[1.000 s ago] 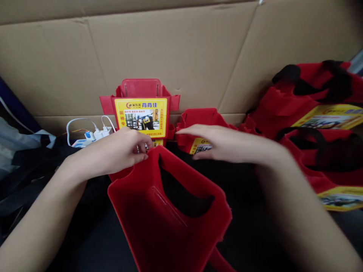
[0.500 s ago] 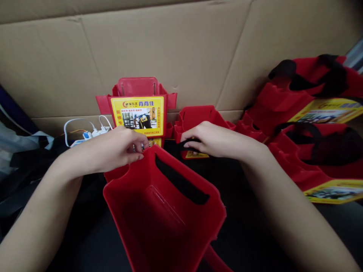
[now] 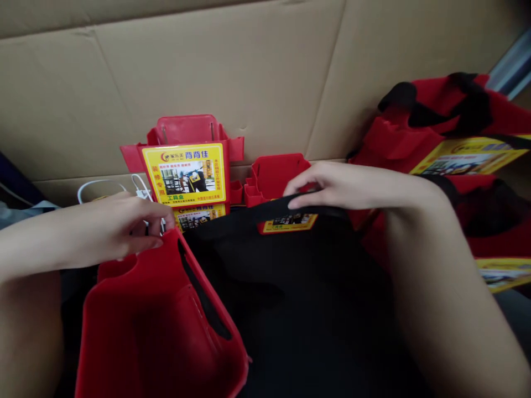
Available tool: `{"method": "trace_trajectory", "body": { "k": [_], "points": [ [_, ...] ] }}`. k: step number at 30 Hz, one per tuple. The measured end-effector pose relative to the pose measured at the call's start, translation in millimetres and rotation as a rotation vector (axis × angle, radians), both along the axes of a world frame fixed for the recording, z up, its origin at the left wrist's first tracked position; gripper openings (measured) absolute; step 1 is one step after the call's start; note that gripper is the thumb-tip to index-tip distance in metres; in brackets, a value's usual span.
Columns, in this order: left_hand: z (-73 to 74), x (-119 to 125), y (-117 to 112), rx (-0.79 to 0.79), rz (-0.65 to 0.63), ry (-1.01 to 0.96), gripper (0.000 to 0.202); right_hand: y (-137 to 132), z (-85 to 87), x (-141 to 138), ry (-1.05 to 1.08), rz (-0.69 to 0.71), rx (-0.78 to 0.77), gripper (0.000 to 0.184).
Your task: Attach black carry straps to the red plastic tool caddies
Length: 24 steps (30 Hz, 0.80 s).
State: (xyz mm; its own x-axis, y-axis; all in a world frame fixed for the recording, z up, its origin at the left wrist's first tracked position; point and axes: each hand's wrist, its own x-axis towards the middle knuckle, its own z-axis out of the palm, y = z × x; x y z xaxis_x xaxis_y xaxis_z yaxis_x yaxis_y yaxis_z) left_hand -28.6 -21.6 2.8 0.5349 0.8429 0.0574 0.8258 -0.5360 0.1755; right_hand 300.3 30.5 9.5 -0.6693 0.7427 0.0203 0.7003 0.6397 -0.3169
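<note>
The left hand [image 3: 135,224] pinches the far corner of a smooth, hollow red box [image 3: 166,320], its long slotted side slanting rightward toward the wearer; beside that side, a flat, matte black strap [image 3: 249,216] stretches right to the right hand [image 3: 326,185], gripped between thumb and fingers.

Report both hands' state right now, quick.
Left hand: closed, holding the open red box by its upper edge.
Right hand: closed, pinching the black strap between thumb and fingers.
</note>
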Motion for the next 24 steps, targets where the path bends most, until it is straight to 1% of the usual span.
{"method": "trace_trajectory", "body": {
  "k": [2, 4, 6, 8, 9, 10, 12, 13, 15, 18, 20, 21, 22, 24],
  "points": [
    [2.4, -1, -1, -0.064, -0.043, 0.118, 0.016, -5, 1.1, -9, 0.112, -0.016, 0.076, 0.024],
    [7.6, -1, -2, -0.042, -0.029, 0.118, 0.017, -11, -1.2, -25, 0.178, -0.038, 0.111, 0.026],
    [13.9, 7, -1, 0.012, -0.023, 0.043, 0.019, -16, -5.1, -44, 0.184, -0.030, 0.177, 0.025],
    [18.5, 23, 3, 0.128, -0.023, -0.109, 0.025, -20, -8.4, -63, 0.165, 0.010, 0.271, 0.023],
    [19.6, 34, 6, 0.188, -0.037, -0.190, 0.028, -21, -9.3, -71, 0.163, 0.024, 0.312, 0.023],
    [19.7, 44, 10, 0.214, -0.074, -0.247, 0.031, -22, -9.6, -77, 0.166, 0.029, 0.338, 0.023],
    [17.9, 61, 19, 0.188, -0.157, -0.238, 0.027, -23, -9.3, -83, 0.173, 0.019, 0.343, 0.024],
    [16.6, 65, 24, 0.190, -0.169, -0.220, 0.023, -24, -9.1, -82, 0.175, 0.009, 0.333, 0.024],
    [14.3, 61, 32, 0.215, -0.145, -0.148, 0.017, -24, -9.8, -71, 0.166, 0.004, 0.282, 0.024],
    [11.6, 32, 38, 0.255, -0.050, -0.066, 0.018, -26, -15.6, -34, 0.136, -0.033, 0.135, 0.030],
    [9.0, 10, 38, 0.225, 0.006, -0.030, 0.020, -28, -21.5, -5, 0.133, -0.167, 0.054, 0.038],
    [7.4, 1, 38, 0.196, 0.020, -0.007, 0.020, -30, -24.2, 9, 0.149, -0.253, 0.045, 0.041],
    [5.6, -5, 37, 0.168, 0.026, 0.022, 0.019, -32, -26.4, 21, 0.166, -0.333, 0.055, 0.042],
    [2.2, -13, 36, 0.150, 0.033, 0.065, 0.017, -38, -29.2, 42, 0.183, -0.419, 0.093, 0.042]
  ]
}}
